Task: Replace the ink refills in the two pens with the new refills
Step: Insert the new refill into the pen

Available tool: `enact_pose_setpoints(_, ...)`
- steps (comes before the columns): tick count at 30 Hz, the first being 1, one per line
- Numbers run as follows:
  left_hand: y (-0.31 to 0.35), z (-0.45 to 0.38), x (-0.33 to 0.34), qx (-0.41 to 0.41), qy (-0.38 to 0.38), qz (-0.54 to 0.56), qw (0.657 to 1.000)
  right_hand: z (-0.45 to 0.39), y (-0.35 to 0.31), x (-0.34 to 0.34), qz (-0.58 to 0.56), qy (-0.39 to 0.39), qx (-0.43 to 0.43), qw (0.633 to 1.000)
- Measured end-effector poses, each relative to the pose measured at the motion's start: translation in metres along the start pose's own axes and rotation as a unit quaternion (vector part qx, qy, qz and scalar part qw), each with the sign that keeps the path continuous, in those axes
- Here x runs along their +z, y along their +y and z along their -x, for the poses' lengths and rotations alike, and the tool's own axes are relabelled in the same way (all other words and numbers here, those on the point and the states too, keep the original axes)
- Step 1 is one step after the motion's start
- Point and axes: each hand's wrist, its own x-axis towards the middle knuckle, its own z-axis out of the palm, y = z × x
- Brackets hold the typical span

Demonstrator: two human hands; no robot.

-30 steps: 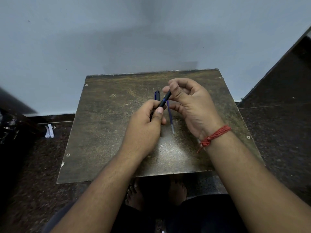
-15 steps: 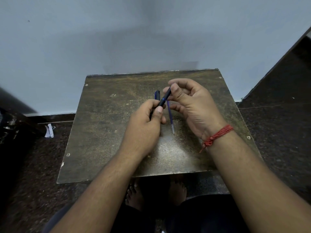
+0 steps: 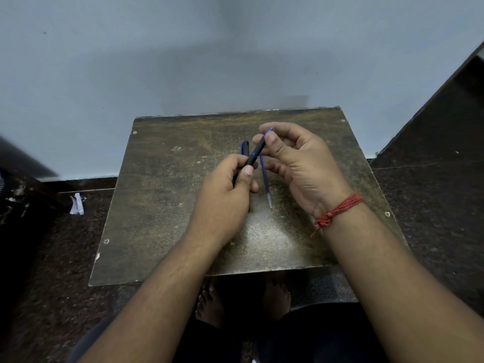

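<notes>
1. Black pen [image 3: 256, 154]: held tilted above the tabletop [image 3: 162, 205], blue tip uppermost.
2. Left hand [image 3: 225, 200]: grip clenched on the pen's lower barrel.
3. Right hand [image 3: 301, 163]: fingertips [image 3: 271, 138] pinching the pen's tip end.
4. Blue refill [image 3: 265, 183]: lying on the tabletop between the hands.
5. Second pen [image 3: 245, 148]: lying just beyond the left hand, partly hidden.
6. Red thread [image 3: 337, 209]: tied round the right wrist.
</notes>
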Motion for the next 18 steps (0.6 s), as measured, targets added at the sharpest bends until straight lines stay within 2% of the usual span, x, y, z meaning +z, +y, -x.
enact_pose_setpoints(4,-0.0002,0.0007,-0.0008,-0.002,-0.001,-0.007,1.000,0.0011,-0.0012,-0.0005,0.016,-0.017,0.000,1.000)
enact_pose_setpoints(11,0.0015,0.0011,0.0006,-0.002,-0.007,-0.002,1.000,0.0013,0.0023,0.0048,0.041,0.022,-0.013,0.999)
enact_pose_setpoints(18,0.0022,0.0017,-0.0001,-0.004,-0.003,-0.002,1.000,0.0027,-0.0015,0.0047,-0.003,-0.007,0.003,1.000)
